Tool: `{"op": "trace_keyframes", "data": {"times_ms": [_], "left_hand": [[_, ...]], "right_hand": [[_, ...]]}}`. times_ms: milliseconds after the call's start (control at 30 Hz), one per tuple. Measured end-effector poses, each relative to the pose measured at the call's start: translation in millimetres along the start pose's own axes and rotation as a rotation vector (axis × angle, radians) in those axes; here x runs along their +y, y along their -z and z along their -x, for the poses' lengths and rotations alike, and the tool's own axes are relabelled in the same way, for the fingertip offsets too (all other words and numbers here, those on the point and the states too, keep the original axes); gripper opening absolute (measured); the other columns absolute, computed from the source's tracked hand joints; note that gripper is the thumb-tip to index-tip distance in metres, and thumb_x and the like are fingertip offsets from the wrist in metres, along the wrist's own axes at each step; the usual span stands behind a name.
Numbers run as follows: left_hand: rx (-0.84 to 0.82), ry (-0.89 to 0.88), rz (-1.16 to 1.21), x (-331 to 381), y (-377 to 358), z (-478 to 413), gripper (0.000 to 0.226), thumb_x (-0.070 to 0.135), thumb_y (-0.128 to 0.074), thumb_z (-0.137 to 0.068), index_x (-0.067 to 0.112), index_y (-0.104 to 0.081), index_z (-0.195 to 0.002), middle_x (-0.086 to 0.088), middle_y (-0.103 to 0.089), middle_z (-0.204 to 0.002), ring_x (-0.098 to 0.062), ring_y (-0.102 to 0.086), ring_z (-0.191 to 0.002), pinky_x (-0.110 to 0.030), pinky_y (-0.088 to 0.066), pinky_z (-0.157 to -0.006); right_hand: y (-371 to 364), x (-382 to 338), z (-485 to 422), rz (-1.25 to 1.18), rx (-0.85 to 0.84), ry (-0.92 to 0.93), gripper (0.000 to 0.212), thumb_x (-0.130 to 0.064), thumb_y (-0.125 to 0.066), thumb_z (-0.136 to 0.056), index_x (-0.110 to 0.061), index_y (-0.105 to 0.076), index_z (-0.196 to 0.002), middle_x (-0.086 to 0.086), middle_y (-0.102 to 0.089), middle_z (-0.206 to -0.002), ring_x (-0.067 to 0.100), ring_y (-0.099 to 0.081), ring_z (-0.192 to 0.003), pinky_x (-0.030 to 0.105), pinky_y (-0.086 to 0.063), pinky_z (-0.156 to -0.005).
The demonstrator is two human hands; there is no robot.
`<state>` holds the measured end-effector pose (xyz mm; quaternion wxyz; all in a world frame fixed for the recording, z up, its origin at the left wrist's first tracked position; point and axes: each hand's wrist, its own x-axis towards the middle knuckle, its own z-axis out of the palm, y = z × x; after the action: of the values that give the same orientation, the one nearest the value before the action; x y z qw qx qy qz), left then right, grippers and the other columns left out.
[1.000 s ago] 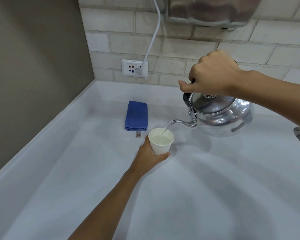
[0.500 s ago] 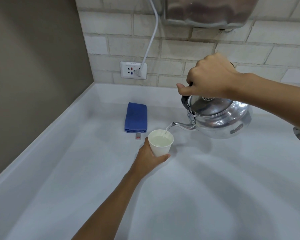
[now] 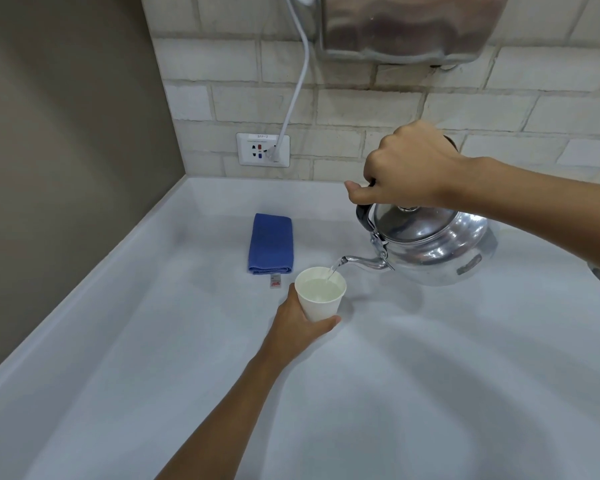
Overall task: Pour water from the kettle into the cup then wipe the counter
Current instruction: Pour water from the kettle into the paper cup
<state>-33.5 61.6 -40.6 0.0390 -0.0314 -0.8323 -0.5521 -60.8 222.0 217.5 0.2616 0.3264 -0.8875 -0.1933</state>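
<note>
Two bare hands are at work over one pale desk (image 3: 430, 393). Nearest, the left forearm reaches up from the bottom edge, and the left hand (image 3: 297, 327) wraps the lower wall of one white cup (image 3: 321, 296); its grip is closed around the cup, thumb tip showing at the cup's right base, the other fingers hidden behind it. The cup stands on the desk near the middle and is close to full of pale water.

A thin stream of water (image 3: 333, 271) falls from the spout into the cup's far right rim. The spout belongs to one shiny metal kettle (image 3: 433, 251), held clear of the desk to the right of the cup and tipped leftward, lid on. The right hand (image 3: 409, 168) comes in from the right edge, forearm level, knuckles up; its grip is clamped as a fist over the kettle's black handle, thumb pointing left.

Just left of the cup and slightly farther back lies one folded blue cloth (image 3: 271, 244), flat on the desk, with a small tag (image 3: 275, 281) at its near edge.

Farthest, on the brick wall, one socket (image 3: 262, 149) holds one white cord (image 3: 297, 91) running upward.
</note>
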Motion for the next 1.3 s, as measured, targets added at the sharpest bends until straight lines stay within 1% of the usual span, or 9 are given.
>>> {"op": "trace_keyframes", "data": {"times_ms": [167, 367, 567, 700, 800, 967, 1033, 1167, 1300], "left_hand": [[0.004, 0.004, 0.000, 1.4, 0.6, 0.9, 0.083, 0.043, -0.083, -0.058, 0.025, -0.039, -0.126, 0.005, -0.057, -0.119, -0.014, -0.055, -0.105, -0.029, -0.049, -0.087], [-0.011, 0.027, -0.004, 3.1, 1.4, 0.5, 0.085, 0.044, -0.082, -0.058, 0.024, -0.039, -0.128, 0.004, -0.057, -0.121, -0.016, -0.054, -0.107, -0.035, -0.049, -0.092], [-0.027, 0.040, 0.001, 3.3, 2.1, 1.7, 0.086, 0.047, -0.082, -0.058, 0.025, -0.038, -0.128, 0.006, -0.056, -0.120, -0.014, -0.054, -0.108, -0.029, -0.047, -0.088], [-0.011, 0.047, -0.018, 3.9, 1.7, 1.5, 0.086, 0.048, -0.082, -0.057, 0.026, -0.038, -0.127, 0.006, -0.056, -0.119, -0.015, -0.054, -0.107, -0.031, -0.048, -0.089], [-0.009, 0.046, -0.020, 4.0, 1.2, 1.2, 0.085, 0.047, -0.082, -0.057, 0.025, -0.038, -0.127, 0.004, -0.057, -0.120, -0.016, -0.054, -0.108, -0.035, -0.048, -0.091], [-0.014, 0.042, -0.017, 5.2, 2.2, 2.0, 0.087, 0.046, -0.082, -0.057, 0.026, -0.037, -0.129, 0.005, -0.056, -0.120, -0.016, -0.053, -0.110, -0.036, -0.048, -0.094], [-0.015, 0.043, -0.019, 5.5, 2.3, 2.3, 0.088, 0.045, -0.082, -0.058, 0.026, -0.036, -0.130, 0.005, -0.056, -0.121, -0.016, -0.053, -0.110, -0.035, -0.048, -0.094], [-0.023, 0.050, -0.023, 7.5, 2.6, 2.3, 0.087, 0.045, -0.082, -0.058, 0.025, -0.037, -0.129, 0.004, -0.055, -0.123, -0.017, -0.053, -0.111, -0.036, -0.047, -0.095], [-0.019, 0.049, -0.028, 8.3, 2.6, 2.8, 0.086, 0.044, -0.083, -0.059, 0.024, -0.037, -0.129, 0.003, -0.056, -0.122, -0.016, -0.053, -0.111, -0.035, -0.047, -0.095]], "right_hand": [[-4.1, -0.3, 0.5, -0.009, -0.004, -0.010, 0.060, -0.040, -0.044, -0.086, -0.010, -0.021, -0.040, 0.004, -0.019, -0.038, 0.016, -0.015, -0.039, 0.022, -0.012, -0.047], [-14.6, -1.6, 3.4, -0.010, -0.015, -0.014, 0.059, -0.041, -0.043, -0.086, -0.010, -0.020, -0.041, 0.002, -0.016, -0.037, 0.018, -0.012, -0.038, 0.022, -0.010, -0.047], [-29.5, 0.2, 11.2, -0.078, -0.005, -0.069, 0.059, -0.041, -0.042, -0.087, -0.012, -0.021, -0.040, 0.002, -0.017, -0.035, 0.018, -0.012, -0.038, 0.023, -0.011, -0.046], [-44.8, 11.1, 16.5, -0.153, 0.016, -0.184, 0.059, -0.042, -0.045, -0.086, -0.013, -0.024, -0.038, 0.002, -0.022, -0.034, 0.019, -0.020, -0.036, 0.024, -0.013, -0.046], [-59.3, 26.4, 18.6, -0.229, 0.023, -0.304, 0.057, -0.043, -0.045, -0.085, -0.010, -0.033, -0.040, 0.002, -0.025, -0.034, 0.024, -0.030, -0.039, 0.024, -0.021, -0.046], [-86.0, 52.6, 13.3, -0.396, 0.028, -0.559, 0.051, -0.041, -0.047, -0.080, -0.016, -0.025, -0.040, -0.001, -0.021, -0.038, 0.019, -0.023, -0.040, 0.025, -0.020, -0.046], [-97.1, 59.1, 8.1, -0.475, 0.011, -0.659, 0.051, -0.041, -0.048, -0.078, -0.018, -0.024, -0.041, -0.001, -0.022, -0.040, 0.019, -0.025, -0.041, 0.027, -0.021, -0.046], [-121.3, 63.6, -4.5, -0.588, -0.020, -0.783, 0.049, -0.042, -0.048, -0.080, -0.016, -0.030, -0.042, 0.000, -0.030, -0.043, 0.020, -0.033, -0.044, 0.029, -0.025, -0.049], [-139.7, 62.2, -18.9, -0.643, -0.019, -0.849, 0.046, -0.040, -0.048, -0.080, -0.015, -0.035, -0.044, 0.002, -0.035, -0.045, 0.022, -0.037, -0.048, 0.030, -0.032, -0.055]]}}
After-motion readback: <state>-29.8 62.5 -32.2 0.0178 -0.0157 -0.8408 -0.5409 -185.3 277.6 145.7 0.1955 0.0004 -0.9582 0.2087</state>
